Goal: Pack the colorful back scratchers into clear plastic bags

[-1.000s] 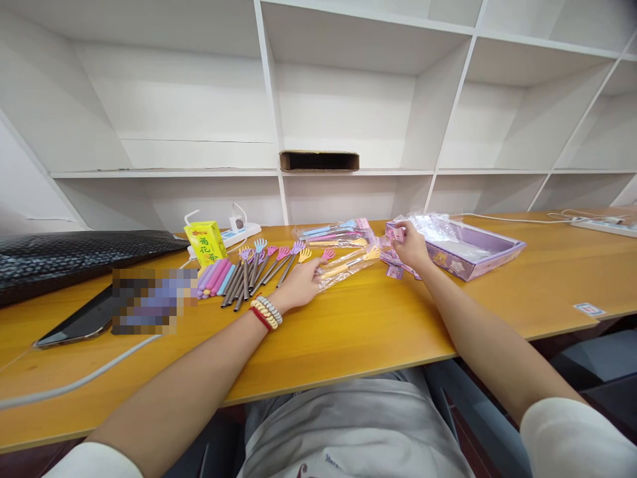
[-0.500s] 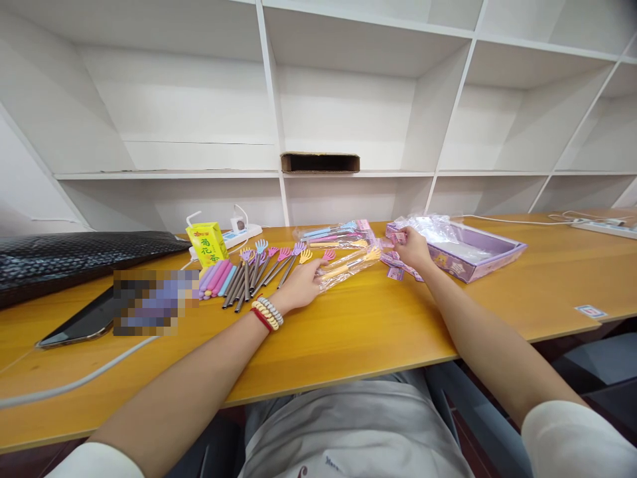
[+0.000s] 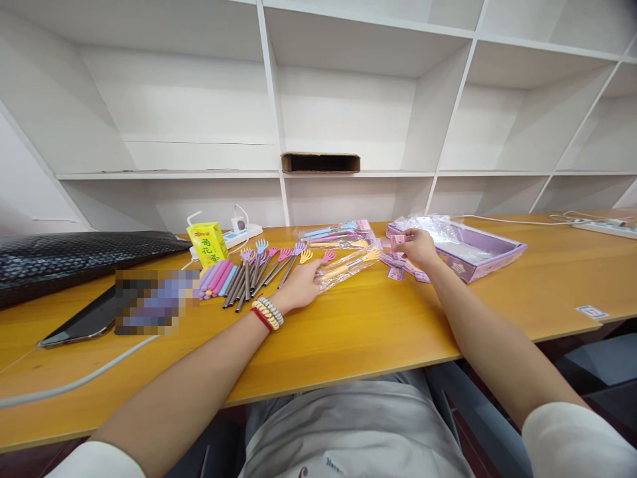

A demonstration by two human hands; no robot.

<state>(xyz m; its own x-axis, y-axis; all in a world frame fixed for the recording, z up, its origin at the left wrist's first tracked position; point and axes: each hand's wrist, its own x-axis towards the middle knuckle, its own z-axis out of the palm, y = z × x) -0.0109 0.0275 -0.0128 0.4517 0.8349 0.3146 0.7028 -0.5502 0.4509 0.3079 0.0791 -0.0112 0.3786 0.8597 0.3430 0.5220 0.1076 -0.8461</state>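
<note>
My left hand (image 3: 302, 284) is closed on the near end of a clear plastic bag with a yellow back scratcher (image 3: 343, 269) inside, its claw pointing right. A small pink-purple card (image 3: 397, 240) is pinched in my right hand (image 3: 419, 248), just above a little heap of similar cards (image 3: 396, 273). Behind the held bag lie more bagged back scratchers (image 3: 333, 232), in blue, pink and yellow. Left of my left hand, several loose back scratchers with steel rods (image 3: 247, 282) and coloured claws lie beside a stack of coloured handles (image 3: 217, 277).
A purple open box (image 3: 478, 269) with clear plastic bags (image 3: 435, 229) is at the right. On the left stand a yellow drink carton (image 3: 208, 244), a power strip (image 3: 241, 234) and a dark tablet-like device (image 3: 82, 318). White shelving with a cardboard box (image 3: 321, 163) rises behind.
My right hand has drawn slightly right with the pink card, which now shows more clearly in its fingers. My left hand and the bagged back scratcher have stayed put.
</note>
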